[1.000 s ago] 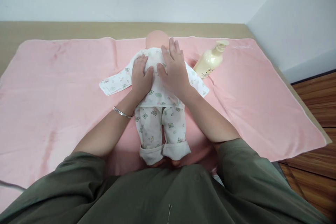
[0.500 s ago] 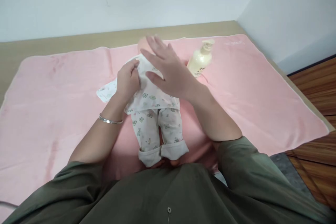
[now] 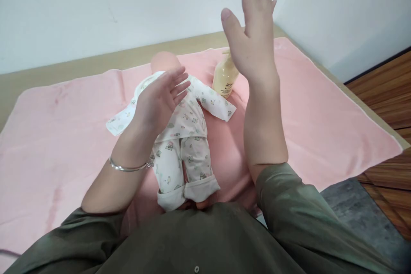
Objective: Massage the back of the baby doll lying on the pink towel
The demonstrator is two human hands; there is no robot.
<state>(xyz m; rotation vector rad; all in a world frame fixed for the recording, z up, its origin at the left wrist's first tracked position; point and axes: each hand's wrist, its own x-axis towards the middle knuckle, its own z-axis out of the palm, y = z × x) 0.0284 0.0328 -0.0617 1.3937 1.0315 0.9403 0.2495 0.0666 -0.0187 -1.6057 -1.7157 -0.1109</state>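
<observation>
Right hand risen from above doll to upper right of frame, partly hiding pump bottle; left hand over doll's torso, contact unclear. Both grips open, empty. Doll centre frame on pink cloth. Likely step: lifting hands off; renewed contact calls for lowering flat palms.

Doll in printed clothes lies on pink cloth, head end toward the wall. Left hand, bangle at wrist, is over the doll's torso, fingers extended; contact cannot be determined. Right hand is raised, fingers apart, partly obscuring the bottle near one sleeve.
</observation>
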